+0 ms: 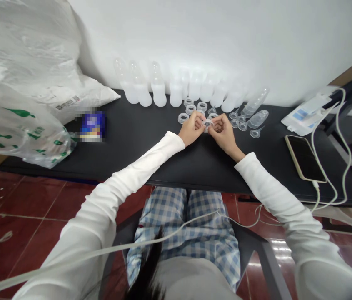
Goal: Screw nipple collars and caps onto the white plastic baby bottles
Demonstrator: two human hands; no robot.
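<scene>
Both hands [191, 131] on ring [207, 123], frosted bottles [176, 95] behind

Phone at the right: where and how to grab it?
I'd pinch the phone across its long edges at mid-length, coming from above: it lies flat, screen up, so the edges offer the grip. Avoid the near end, where the white cable plugs in; its left side looks freer.

Black table [138, 154], against a white wall [219, 33]. Clear plastic bag, green print [22, 133], at its left end; white bag with dark-printed label [96, 91] beside it. Small blue packet [92, 126], too blurred for me to read. Phone [305, 158], dark screen, pale cable [348, 150] plugged in. White-and-blue package [302, 118], near the phone. Floor [19, 196], red tile.
</scene>
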